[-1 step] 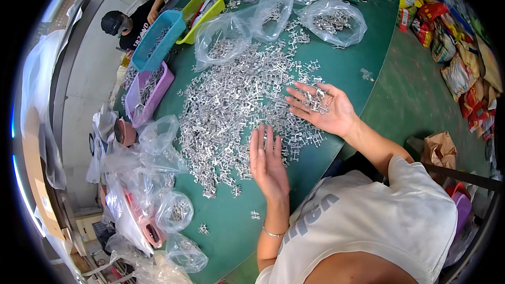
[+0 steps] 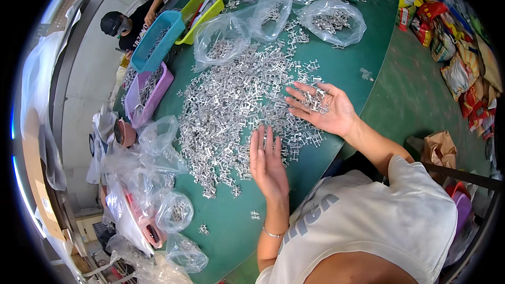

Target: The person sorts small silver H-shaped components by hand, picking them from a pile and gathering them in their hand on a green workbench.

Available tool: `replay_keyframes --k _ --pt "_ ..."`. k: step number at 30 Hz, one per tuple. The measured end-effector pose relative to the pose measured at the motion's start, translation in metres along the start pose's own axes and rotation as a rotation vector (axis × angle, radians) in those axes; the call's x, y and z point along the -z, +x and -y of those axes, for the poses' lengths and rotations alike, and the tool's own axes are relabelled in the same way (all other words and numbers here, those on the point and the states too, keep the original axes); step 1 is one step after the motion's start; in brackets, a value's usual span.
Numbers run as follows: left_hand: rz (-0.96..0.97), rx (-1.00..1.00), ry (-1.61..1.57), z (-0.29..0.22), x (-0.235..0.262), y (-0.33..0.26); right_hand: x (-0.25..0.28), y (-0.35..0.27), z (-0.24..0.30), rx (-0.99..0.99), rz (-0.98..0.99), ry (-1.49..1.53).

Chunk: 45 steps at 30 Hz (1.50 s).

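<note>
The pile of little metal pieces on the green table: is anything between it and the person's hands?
Nothing visible. The left hand lies flat at the near edge of the pile of metal pieces, fingertips on it. The right hand hovers palm-up over the pile's right side, with a few pieces in its palm.

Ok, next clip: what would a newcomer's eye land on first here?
The big heap of small silvery metal parts spread over the middle of the green table. The right hand lies palm up at the heap's right edge with a few parts in it; the left hand rests flat at its near edge. Clear bags of parts sit at the far side.
</note>
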State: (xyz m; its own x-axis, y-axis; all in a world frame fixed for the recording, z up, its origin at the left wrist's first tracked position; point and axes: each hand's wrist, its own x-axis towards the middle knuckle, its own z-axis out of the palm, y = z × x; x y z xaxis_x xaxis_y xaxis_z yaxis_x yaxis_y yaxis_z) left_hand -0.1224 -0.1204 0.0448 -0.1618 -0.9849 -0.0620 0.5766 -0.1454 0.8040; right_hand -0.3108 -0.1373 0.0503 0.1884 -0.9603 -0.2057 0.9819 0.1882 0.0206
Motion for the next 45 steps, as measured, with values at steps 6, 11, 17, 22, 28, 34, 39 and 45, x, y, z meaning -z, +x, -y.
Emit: replay_keyframes --k 6,11,17,22,28,34,39,45 --pt "-0.010 0.044 -0.010 0.004 0.021 -0.012 0.011 0.001 0.018 0.008 0.015 0.014" --pt "-0.123 0.014 0.007 -0.006 0.039 -0.035 0.030 0.016 0.086 0.079 -0.119 0.143" --pt "-0.167 -0.002 0.053 -0.010 0.049 -0.044 -0.014 0.076 0.196 0.659 -0.468 -0.563" --pt "-0.208 -0.014 0.101 -0.011 0.048 -0.042 -0.035 0.071 0.189 0.555 -0.487 -1.054" --pt "0.020 0.165 0.402 -0.010 -0.006 0.011 0.017 0.035 0.182 0.755 -0.524 -2.855" --pt "0.429 -0.013 0.889 0.084 -0.101 0.163 0.000 0.046 0.202 1.003 -0.305 -3.253" --pt "0.173 -0.244 1.005 0.142 -0.183 0.257 -0.044 0.046 0.212 1.136 -0.225 -3.258" --pt "0.302 -0.593 0.787 0.140 -0.229 0.311 -0.044 0.033 0.248 1.389 -0.341 -3.039"
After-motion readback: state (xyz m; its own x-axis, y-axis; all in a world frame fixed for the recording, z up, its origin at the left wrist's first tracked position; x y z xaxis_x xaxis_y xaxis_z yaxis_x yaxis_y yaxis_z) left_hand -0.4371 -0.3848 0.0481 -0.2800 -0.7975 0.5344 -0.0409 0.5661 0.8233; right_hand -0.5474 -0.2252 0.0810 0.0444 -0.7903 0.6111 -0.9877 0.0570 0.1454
